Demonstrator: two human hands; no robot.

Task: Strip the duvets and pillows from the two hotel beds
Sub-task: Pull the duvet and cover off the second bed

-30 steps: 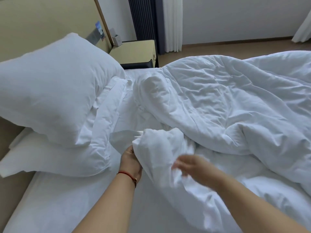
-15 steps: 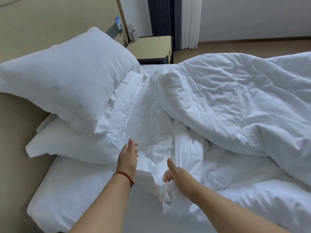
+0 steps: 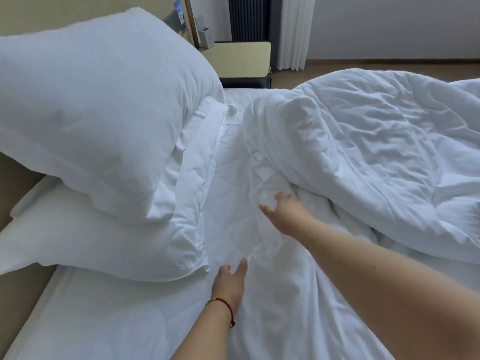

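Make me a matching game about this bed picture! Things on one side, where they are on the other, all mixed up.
Things:
1. top pillow
2. duvet
3. nightstand
4. red string bracelet

Places:
A. on the left wrist
B. beyond the bed, by the curtain
C. stacked on another pillow
D. bunched on the bed's right side

Pairs: 1-C, 2-D, 3-B, 4-A

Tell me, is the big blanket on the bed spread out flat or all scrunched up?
Scrunched up. The duvet lies in a rumpled, wrinkled heap on the right side of the bed, pushed back so the bare sheet shows beside the pillows.
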